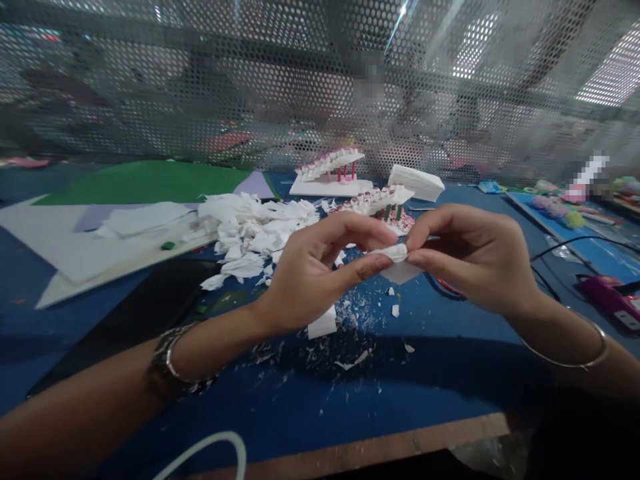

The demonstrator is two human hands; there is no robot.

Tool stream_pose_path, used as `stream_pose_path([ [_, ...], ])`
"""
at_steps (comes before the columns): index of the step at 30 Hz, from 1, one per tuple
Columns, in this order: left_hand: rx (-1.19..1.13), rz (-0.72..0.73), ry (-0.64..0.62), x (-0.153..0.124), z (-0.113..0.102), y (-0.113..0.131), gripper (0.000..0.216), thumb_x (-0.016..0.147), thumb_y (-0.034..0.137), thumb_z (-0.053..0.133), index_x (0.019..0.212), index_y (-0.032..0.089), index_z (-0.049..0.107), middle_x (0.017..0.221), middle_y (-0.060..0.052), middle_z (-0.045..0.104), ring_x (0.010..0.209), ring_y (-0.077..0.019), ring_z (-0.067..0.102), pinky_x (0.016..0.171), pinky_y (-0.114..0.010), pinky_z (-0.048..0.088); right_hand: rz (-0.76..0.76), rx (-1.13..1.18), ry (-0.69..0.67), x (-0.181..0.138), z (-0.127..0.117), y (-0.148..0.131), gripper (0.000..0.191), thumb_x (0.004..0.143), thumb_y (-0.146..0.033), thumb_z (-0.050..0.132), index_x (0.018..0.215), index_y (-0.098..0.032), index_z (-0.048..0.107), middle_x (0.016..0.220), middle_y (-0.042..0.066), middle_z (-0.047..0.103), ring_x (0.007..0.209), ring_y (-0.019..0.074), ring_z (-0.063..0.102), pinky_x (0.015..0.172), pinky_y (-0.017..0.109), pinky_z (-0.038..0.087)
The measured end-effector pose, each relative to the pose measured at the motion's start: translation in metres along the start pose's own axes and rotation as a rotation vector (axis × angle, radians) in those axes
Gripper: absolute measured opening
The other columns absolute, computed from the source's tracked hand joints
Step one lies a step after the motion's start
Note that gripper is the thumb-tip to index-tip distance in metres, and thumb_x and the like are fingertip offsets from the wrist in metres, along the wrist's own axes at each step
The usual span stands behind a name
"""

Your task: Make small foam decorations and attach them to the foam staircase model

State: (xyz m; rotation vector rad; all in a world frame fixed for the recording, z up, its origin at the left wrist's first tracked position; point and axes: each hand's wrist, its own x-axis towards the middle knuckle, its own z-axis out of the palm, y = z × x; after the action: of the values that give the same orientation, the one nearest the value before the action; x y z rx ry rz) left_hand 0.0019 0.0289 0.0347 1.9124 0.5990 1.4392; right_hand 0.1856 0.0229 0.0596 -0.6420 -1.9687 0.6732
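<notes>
Both my hands meet over the middle of the blue table, pinching one small white piece of tissue paper (397, 253) that looks rolled or folded at the top, with a thin flap hanging below. My left hand (320, 267) grips its left end between thumb and fingers. At the right end, the thumb and forefinger of my right hand (475, 257) are closed on it. Just behind the hands stands a small white model (385, 199) with a sloped top, green posts and pinkish bits. A heap of torn white paper (255, 227) lies to the left.
Farther back is a second white model (333, 175) with red posts, near a white block (416, 183). Green sheet (150, 181) and white boards (55, 240) lie left. A purple device (607, 300) and black cable are at right. Paper scraps (355, 313) litter the blue table (450, 400); perforated mesh rises behind.
</notes>
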Motion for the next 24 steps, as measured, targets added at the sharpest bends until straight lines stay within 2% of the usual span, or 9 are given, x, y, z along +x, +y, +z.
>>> stream_pose_path([
  [2,-0.049,0.018,-0.013,0.0,-0.001,-0.001,0.007,0.073,0.018,0.067,0.08,0.021,0.066,0.079,0.001,0.069,0.073,-0.0117,0.062,0.066,-0.022,0.05,0.038,0.05,-0.03,0.0,0.0,0.001,0.007,0.074,-0.017,0.065,0.078,-0.017,0.06,0.074,-0.002,0.061,0.064,0.0047,0.058,0.057,0.013,0.052],
  [4,-0.081,0.036,-0.042,0.001,-0.002,-0.002,0.008,0.074,0.017,0.067,0.08,0.022,0.067,0.078,0.001,0.069,0.073,-0.0121,0.061,0.068,-0.024,0.049,0.044,0.081,-0.047,0.0,-0.001,0.003,0.007,0.075,-0.018,0.065,0.079,-0.016,0.06,0.074,-0.002,0.06,0.066,0.0054,0.059,0.059,0.014,0.052],
  [10,-0.06,0.082,-0.137,0.004,-0.007,-0.003,0.015,0.078,0.017,0.062,0.084,0.029,0.069,0.083,0.0,0.067,0.079,-0.0134,0.059,0.072,-0.027,0.048,-0.11,0.025,-0.037,-0.002,0.001,0.007,0.015,0.073,-0.012,0.066,0.086,-0.017,0.061,0.081,-0.001,0.063,0.071,0.0055,0.06,0.064,0.016,0.052],
  [14,-0.003,0.119,-0.101,0.005,-0.006,-0.002,0.008,0.078,0.021,0.063,0.078,0.027,0.068,0.083,-0.001,0.063,0.081,-0.0142,0.057,0.072,-0.027,0.048,-0.221,0.028,-0.044,-0.002,0.002,0.01,0.022,0.07,-0.005,0.066,0.086,-0.019,0.061,0.079,-0.001,0.065,0.072,0.0087,0.061,0.065,0.022,0.051],
  [18,0.002,0.121,-0.048,0.004,-0.004,-0.003,0.011,0.079,0.022,0.062,0.089,0.025,0.063,0.08,0.001,0.064,0.075,-0.0124,0.057,0.071,-0.025,0.047,-0.29,-0.028,-0.021,-0.002,0.003,0.011,0.023,0.07,-0.005,0.066,0.086,-0.021,0.062,0.078,0.0,0.065,0.072,0.0111,0.061,0.064,0.027,0.05],
  [24,0.176,0.313,0.012,0.002,-0.006,-0.007,0.007,0.077,0.016,0.063,0.082,0.022,0.065,0.085,-0.002,0.061,0.083,-0.0144,0.056,0.079,-0.03,0.046,-0.359,-0.06,-0.016,0.0,0.005,0.012,0.013,0.073,-0.009,0.066,0.082,-0.016,0.06,0.075,0.001,0.065,0.071,0.0093,0.061,0.065,0.024,0.048],
])
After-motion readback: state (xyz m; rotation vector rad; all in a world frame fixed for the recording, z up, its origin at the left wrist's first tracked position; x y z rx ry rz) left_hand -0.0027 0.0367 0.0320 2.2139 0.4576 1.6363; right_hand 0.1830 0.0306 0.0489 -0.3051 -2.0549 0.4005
